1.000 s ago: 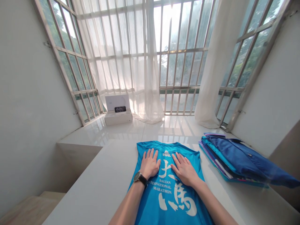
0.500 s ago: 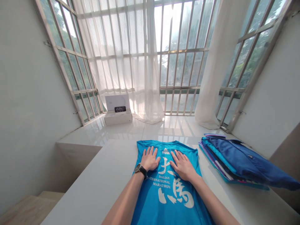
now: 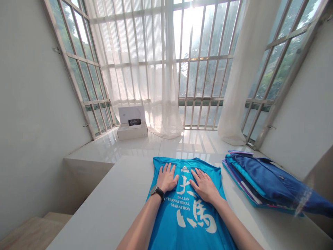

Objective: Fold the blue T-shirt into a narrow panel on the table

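A bright blue shirt [image 3: 171, 222] lies spread on the white surface in front of me, white lettering and large characters facing up. My left hand [image 3: 167, 178] rests flat on its upper left part, fingers spread and pointing away from me. On that wrist is a dark-strapped watch [image 3: 157, 191]. My right hand [image 3: 204, 185] lies flat on the upper right part, its fingers also apart, partly covering the big top character. Neither hand grips the cloth. The lower end of the shirt runs out of view at the bottom.
To the right sits a stack of folded clothes [image 3: 267, 177], dark blue on top. A white box [image 3: 132, 132] with a phone [image 3: 134, 122] propped on it stands at the back left. Behind are sheer curtains [image 3: 166, 114] and barred windows. The white tabletop [image 3: 104, 208] drops off at the left.
Both hands stay flat in the same places on the shirt. The whole view has shifted very slightly; nothing else has visibly moved.
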`<action>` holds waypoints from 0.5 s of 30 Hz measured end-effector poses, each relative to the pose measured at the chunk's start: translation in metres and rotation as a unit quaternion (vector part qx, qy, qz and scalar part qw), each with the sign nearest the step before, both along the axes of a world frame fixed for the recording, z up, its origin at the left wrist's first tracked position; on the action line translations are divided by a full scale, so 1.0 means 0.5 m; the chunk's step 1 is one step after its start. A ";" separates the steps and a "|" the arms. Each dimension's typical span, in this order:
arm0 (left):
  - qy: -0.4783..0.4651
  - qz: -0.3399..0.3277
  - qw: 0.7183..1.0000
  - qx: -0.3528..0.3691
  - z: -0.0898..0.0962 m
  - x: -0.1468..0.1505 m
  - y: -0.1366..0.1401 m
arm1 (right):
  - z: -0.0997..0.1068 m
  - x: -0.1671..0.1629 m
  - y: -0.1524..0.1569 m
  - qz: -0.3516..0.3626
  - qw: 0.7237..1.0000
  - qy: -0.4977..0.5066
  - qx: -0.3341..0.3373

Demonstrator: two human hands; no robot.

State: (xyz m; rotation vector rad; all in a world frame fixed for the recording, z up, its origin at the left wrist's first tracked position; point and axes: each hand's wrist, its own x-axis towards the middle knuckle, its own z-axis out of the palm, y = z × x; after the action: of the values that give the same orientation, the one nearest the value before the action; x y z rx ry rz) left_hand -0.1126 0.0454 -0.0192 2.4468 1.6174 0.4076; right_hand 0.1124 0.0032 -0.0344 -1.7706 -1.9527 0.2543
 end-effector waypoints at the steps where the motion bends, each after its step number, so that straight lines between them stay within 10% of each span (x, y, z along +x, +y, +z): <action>1: -0.029 -0.001 1.000 -0.009 0.003 -0.001 0.002 | -0.001 0.004 0.002 -0.002 0.999 0.048 0.022; 9: -0.207 0.027 0.978 -0.013 0.086 -0.066 -0.056 | 0.063 0.032 -0.113 -0.070 0.967 0.195 0.146; 13: -0.331 -0.058 0.940 -0.059 0.098 -0.206 -0.267 | 0.055 0.049 -0.319 -0.055 0.962 0.266 0.035; 15: -0.406 0.002 0.909 -0.091 0.065 -0.283 -0.401 | 0.024 0.059 -0.434 -0.072 0.952 0.292 -0.047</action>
State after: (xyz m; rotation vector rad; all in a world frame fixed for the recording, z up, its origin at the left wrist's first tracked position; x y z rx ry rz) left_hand -0.2541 -0.1550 0.0132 1.7463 1.2073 1.0469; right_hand 0.1420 -0.2138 -0.0225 -1.6398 -1.4012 0.7387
